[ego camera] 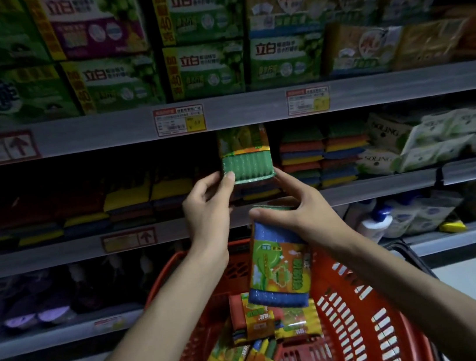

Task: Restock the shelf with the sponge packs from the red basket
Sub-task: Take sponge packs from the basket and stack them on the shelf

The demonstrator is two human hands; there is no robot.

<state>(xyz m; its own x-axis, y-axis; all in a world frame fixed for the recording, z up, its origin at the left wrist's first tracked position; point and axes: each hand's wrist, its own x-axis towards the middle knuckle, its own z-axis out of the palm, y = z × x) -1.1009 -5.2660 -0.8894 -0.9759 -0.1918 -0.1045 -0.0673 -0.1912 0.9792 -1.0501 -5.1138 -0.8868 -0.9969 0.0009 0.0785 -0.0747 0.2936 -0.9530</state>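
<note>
A big grey metal shelf [251, 108] fills the wall in front of the person. Its top row holds green cardboard boxes [205, 68] standing side by side. The row under it holds flat stacks of red, yellow, blue and green sponges [324, 152]. White soft packs [438, 136] lie to the right of them.

Low down, close to the person, sits a red plastic basket [371, 314] with slots in its wall. Some loose sponge packs [249, 316] in yellow, red and green wrap lie in a heap at its bottom.

The left hand [207, 212] is up in front of the middle row. Its thumb and fingers pinch the bottom left corner of a green sponge pack with an orange and yellow label [246, 163]. That pack stands upright in the air. Its top is just under the grey rail with the price tags [179, 120].

The right hand [295, 203] is just beside the left one, a bit lower. Its thumb and fingers curl round the top of a blue-edged sponge pack with a green and orange label [279, 263]. This pack hangs down over the basket. One finger reaches up to the bottom right corner of the green pack, but I cannot tell if it touches.
</note>
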